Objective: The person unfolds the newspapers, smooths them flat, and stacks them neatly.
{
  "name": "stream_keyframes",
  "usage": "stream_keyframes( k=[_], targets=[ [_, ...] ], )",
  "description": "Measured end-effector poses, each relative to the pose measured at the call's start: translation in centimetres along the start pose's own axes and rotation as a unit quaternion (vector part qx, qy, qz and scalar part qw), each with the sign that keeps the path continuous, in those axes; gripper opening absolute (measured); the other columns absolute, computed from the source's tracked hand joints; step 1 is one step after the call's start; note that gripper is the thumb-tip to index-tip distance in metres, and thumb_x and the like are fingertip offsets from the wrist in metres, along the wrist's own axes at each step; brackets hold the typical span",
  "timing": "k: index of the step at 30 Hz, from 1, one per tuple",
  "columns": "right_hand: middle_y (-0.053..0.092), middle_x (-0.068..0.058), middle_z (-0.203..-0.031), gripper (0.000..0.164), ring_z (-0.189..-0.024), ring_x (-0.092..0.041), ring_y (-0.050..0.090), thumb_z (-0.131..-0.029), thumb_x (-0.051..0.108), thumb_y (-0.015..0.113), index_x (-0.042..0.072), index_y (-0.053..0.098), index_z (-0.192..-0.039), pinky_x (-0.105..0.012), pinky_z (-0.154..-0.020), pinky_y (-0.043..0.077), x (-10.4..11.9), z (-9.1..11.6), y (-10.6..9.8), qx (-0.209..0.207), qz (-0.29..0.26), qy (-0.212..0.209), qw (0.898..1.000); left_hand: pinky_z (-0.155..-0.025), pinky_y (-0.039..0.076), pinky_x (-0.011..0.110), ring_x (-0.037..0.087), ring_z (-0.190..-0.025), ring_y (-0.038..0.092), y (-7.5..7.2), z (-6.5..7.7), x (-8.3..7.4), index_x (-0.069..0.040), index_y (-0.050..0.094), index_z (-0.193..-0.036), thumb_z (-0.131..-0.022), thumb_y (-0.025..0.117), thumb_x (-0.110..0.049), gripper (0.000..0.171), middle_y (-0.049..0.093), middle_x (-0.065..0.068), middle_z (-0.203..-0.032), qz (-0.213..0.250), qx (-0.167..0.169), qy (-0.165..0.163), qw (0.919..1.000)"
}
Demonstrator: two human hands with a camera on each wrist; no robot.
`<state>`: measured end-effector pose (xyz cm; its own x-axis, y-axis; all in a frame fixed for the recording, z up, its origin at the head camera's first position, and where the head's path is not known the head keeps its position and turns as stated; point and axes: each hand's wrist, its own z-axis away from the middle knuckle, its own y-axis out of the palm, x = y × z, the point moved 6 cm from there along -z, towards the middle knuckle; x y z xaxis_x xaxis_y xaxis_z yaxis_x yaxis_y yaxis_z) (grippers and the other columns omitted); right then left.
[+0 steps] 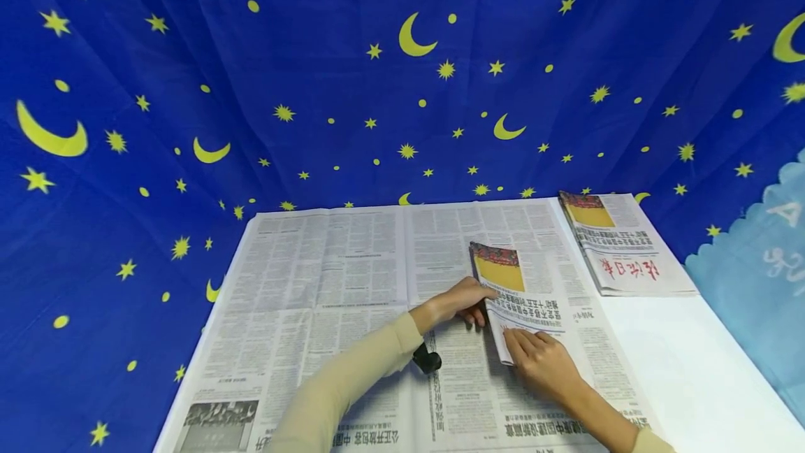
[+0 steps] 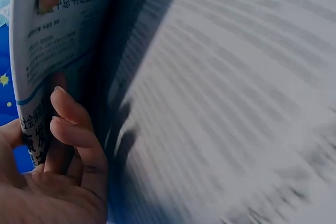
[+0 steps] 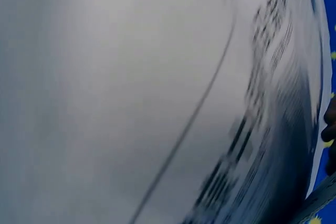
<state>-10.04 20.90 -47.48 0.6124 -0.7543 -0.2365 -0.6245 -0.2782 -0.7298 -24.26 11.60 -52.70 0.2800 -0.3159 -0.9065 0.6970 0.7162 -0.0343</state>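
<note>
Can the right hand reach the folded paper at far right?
Probably yes: nothing stands between the right hand and the far paper, though it would first have to release the held paper.

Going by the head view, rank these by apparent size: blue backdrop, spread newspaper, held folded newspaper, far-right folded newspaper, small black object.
1. Blue backdrop
2. Spread newspaper
3. Held folded newspaper and far-right folded newspaper: too close to rank, as the held one is partly covered
4. Small black object
</note>
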Motion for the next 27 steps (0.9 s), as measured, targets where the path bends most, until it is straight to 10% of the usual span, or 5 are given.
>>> stream_keyframes(
  k=[11,21,27],
  targets=[
    [0.074,-0.012,-0.096,0.062,-0.084,-0.025,0.072,-0.105,0.035,0.020,-0.002,0.070,-0.108,-0.035,-0.064,0.056,4.1,-1.2,1.2,0.068,-0.043,-0.037,0.996,-0.036,0.038,0.020,0.010,-0.035,0.050,-3.2,4.0,2.4,0.002,0.074,-0.084,-0.099,0.055,-0.023,0.035,0.055,0.006,-0.043,-0.052,0.055,0.001,0.9972],
    [0.072,-0.006,-0.100,0.063,-0.091,-0.023,0.070,-0.087,0.067,0.054,0.011,0.071,-0.111,-0.037,-0.069,0.057,5.3,-1.5,2.6,0.112,-0.096,-0.012,0.989,-0.035,0.038,0.020,0.010,-0.036,0.053,-6.2,7.6,4.7,-0.005,0.062,-0.064,-0.100,0.054,-0.022,0.040,0.055,0.006,-0.042,-0.045,0.041,-0.008,0.9981],
    [0.073,-0.003,-0.097,0.048,-0.089,-0.022,0.070,-0.088,0.054,0.062,0.012,0.072,-0.108,-0.037,-0.071,0.057,4.2,-1.3,3.6,0.130,-0.111,0.044,0.984,-0.035,0.038,0.021,0.009,-0.035,0.052,-7.4,9.4,5.6,-0.004,0.058,-0.066,-0.100,0.054,-0.021,0.038,0.054,0.005,-0.042,-0.042,0.023,-0.017,0.9987]
  ],
)
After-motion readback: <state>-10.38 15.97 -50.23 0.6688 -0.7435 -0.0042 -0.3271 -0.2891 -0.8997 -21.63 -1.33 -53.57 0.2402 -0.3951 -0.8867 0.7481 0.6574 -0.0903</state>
